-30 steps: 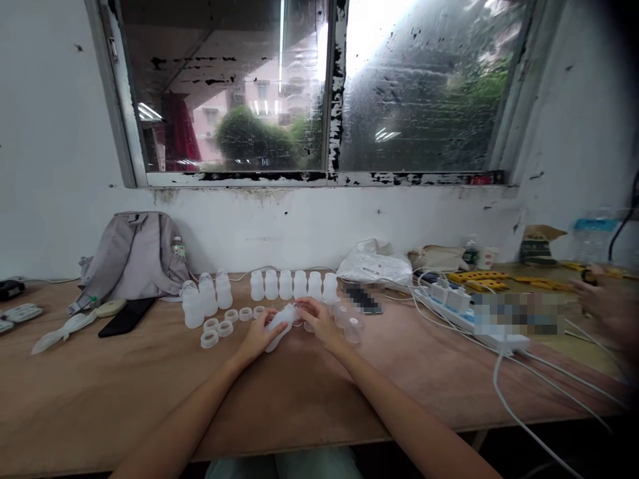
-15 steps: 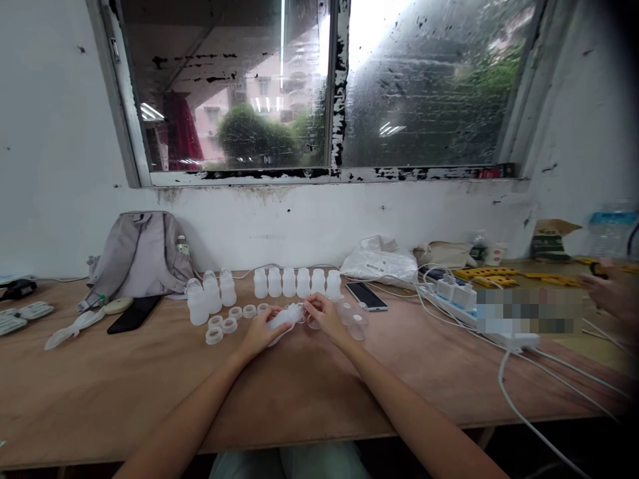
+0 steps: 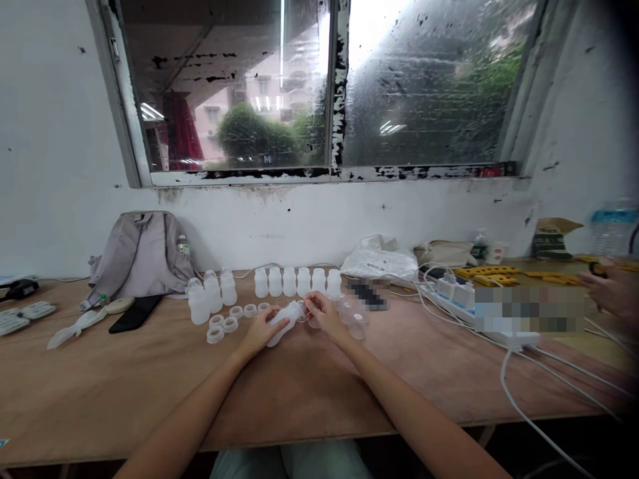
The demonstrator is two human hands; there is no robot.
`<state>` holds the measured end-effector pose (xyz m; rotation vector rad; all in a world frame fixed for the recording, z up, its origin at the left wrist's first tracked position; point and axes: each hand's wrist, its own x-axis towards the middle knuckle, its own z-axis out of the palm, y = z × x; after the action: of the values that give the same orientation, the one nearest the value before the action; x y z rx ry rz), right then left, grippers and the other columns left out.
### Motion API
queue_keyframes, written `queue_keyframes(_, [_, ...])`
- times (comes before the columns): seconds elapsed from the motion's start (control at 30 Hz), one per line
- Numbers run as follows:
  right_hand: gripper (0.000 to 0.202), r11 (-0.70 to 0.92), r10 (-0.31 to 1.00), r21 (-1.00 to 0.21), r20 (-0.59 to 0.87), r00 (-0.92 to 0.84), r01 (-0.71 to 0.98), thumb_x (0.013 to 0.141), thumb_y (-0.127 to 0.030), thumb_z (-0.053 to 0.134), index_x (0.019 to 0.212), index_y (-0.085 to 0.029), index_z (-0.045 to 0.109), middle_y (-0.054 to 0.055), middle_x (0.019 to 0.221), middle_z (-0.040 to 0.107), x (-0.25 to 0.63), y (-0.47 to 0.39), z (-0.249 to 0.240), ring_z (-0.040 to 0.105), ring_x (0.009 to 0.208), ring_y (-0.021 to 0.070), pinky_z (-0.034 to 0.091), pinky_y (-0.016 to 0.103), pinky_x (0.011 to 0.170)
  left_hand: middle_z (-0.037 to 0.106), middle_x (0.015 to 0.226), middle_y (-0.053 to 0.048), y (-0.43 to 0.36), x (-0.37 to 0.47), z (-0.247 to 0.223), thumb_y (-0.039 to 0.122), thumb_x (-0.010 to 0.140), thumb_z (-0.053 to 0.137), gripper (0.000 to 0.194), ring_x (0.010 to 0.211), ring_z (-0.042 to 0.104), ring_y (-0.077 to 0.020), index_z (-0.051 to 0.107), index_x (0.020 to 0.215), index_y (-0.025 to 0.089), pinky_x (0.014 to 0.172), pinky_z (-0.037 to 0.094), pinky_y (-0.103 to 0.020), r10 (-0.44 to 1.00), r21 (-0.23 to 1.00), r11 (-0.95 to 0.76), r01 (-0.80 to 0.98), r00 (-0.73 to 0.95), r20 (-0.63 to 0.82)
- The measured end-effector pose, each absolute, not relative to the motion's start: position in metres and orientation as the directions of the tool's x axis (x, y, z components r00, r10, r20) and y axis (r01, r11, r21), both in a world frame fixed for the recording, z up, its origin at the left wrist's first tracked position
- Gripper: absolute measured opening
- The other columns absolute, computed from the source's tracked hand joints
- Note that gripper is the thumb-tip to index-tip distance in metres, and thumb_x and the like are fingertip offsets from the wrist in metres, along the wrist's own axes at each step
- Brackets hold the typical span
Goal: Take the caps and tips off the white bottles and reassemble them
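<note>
A frosted white baby bottle (image 3: 282, 328) lies tilted in my left hand (image 3: 260, 332), its neck pointing up and to the right. My left fingers wrap round its body. At the neck end, my right hand (image 3: 322, 316) is closed with its fingertips pinched at the clear top part (image 3: 300, 311); the fingers partly hide this small part. Several screw rings (image 3: 230, 324) lie on the table to the left of my hands. Clear dome caps (image 3: 356, 328) are beside my right hand, partly behind it.
Behind my hands stands a row of several bottles (image 3: 289, 282) without tops. Three bottles with clear caps (image 3: 200, 303) stand left. A backpack (image 3: 142, 256), black phone (image 3: 134, 314), plastic bag (image 3: 379, 259) and power strip (image 3: 514, 338) with cables surround them. Another person's hand (image 3: 612, 289) is far right.
The bottle has tilted slightly in my left hand, and more of its body shows. Both hands stay at almost the same place.
</note>
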<state>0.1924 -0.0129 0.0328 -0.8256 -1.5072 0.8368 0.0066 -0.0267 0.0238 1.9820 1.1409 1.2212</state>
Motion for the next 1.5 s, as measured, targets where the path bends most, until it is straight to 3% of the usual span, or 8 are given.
queue_keyframes(0.27, [0.025, 0.493, 0.869, -0.869, 0.489, -0.073, 0.046, 0.071, -0.043, 0.054, 0.077, -0.019, 0.051, -0.002, 0.062, 0.05, 0.192, -0.011, 0.033, 0.048, 0.054, 0.0113, 0.042, 0.023, 0.045, 0.062, 0.096, -0.006, -0.027, 0.006, 0.025, 0.045, 0.069, 0.058, 0.038, 0.092, 0.056, -0.0212, 0.059, 0.095, 0.018, 0.085, 0.041, -0.034, 0.86, 0.771, -0.51, 0.382, 0.237, 0.452])
queue_keyframes(0.5, [0.028, 0.504, 0.862, -0.849, 0.505, -0.039, 0.162, 0.074, -0.046, 0.05, 0.069, -0.019, 0.05, -0.004, 0.054, 0.044, 0.194, -0.011, 0.031, 0.04, 0.043, 0.0086, 0.033, 0.021, 0.04, 0.061, 0.099, -0.006, -0.028, 0.007, 0.024, 0.046, 0.067, 0.06, 0.041, 0.093, 0.056, -0.0218, 0.058, 0.098, 0.019, 0.084, 0.042, -0.035, 0.869, 0.781, -0.495, 0.38, 0.238, 0.435])
queue_keyframes(0.7, [0.037, 0.555, 0.816, -0.784, 0.577, -0.003, 0.279, 0.075, -0.044, 0.048, 0.051, -0.019, 0.036, -0.005, 0.048, 0.034, 0.195, -0.008, 0.03, 0.034, 0.047, 0.0084, 0.028, 0.022, 0.045, 0.062, 0.097, -0.005, -0.036, 0.008, 0.029, 0.045, 0.068, 0.06, 0.04, 0.091, 0.056, -0.0208, 0.058, 0.099, 0.019, 0.084, 0.042, -0.034, 0.837, 0.754, -0.543, 0.369, 0.313, 0.45])
queue_keyframes(0.83, [0.046, 0.511, 0.848, -0.804, 0.53, -0.021, 0.303, 0.076, -0.049, 0.045, 0.045, -0.019, 0.028, -0.006, 0.044, 0.025, 0.196, -0.009, 0.031, 0.025, 0.043, 0.0073, 0.019, 0.023, 0.043, 0.063, 0.093, -0.004, -0.038, 0.008, 0.03, 0.045, 0.068, 0.06, 0.038, 0.088, 0.057, -0.0201, 0.058, 0.096, 0.019, 0.083, 0.043, -0.034, 0.819, 0.733, -0.568, 0.374, 0.341, 0.461])
queue_keyframes(1.0, [0.043, 0.461, 0.887, -0.853, 0.454, -0.089, 0.244, 0.077, -0.048, 0.043, 0.045, -0.02, 0.036, -0.005, 0.042, 0.034, 0.197, -0.015, 0.035, 0.032, 0.04, 0.0089, 0.023, 0.024, 0.042, 0.062, 0.097, -0.005, -0.035, 0.008, 0.03, 0.044, 0.068, 0.06, 0.04, 0.092, 0.056, -0.0207, 0.057, 0.099, 0.02, 0.085, 0.042, -0.034, 0.835, 0.757, -0.545, 0.361, 0.316, 0.451])
queue_keyframes(1.17, [0.024, 0.432, 0.901, -0.887, 0.42, -0.106, 0.163, 0.072, -0.037, 0.049, 0.056, -0.02, 0.044, -0.007, 0.046, 0.04, 0.196, -0.017, 0.037, 0.034, 0.039, 0.0084, 0.025, 0.022, 0.04, 0.062, 0.097, -0.006, -0.032, 0.007, 0.027, 0.045, 0.067, 0.061, 0.041, 0.091, 0.057, -0.0211, 0.058, 0.099, 0.019, 0.083, 0.043, -0.034, 0.841, 0.755, -0.538, 0.374, 0.295, 0.453])
queue_keyframes(1.37, [0.037, 0.514, 0.854, -0.803, 0.512, -0.092, 0.304, 0.073, -0.045, 0.047, 0.048, -0.019, 0.037, -0.006, 0.046, 0.035, 0.197, -0.012, 0.034, 0.033, 0.045, 0.0085, 0.025, 0.022, 0.045, 0.062, 0.096, -0.004, -0.033, 0.007, 0.027, 0.045, 0.068, 0.06, 0.041, 0.09, 0.056, -0.0199, 0.057, 0.1, 0.019, 0.083, 0.042, -0.034, 0.837, 0.746, -0.543, 0.385, 0.316, 0.446])
queue_keyframes(1.5, [0.03, 0.528, 0.844, -0.783, 0.525, -0.106, 0.328, 0.075, -0.042, 0.048, 0.055, -0.018, 0.044, -0.005, 0.05, 0.04, 0.199, -0.009, 0.032, 0.037, 0.049, 0.0094, 0.028, 0.022, 0.048, 0.062, 0.096, -0.004, -0.033, 0.006, 0.027, 0.044, 0.068, 0.06, 0.04, 0.09, 0.056, -0.02, 0.057, 0.099, 0.019, 0.083, 0.043, -0.033, 0.835, 0.749, -0.546, 0.376, 0.315, 0.451])
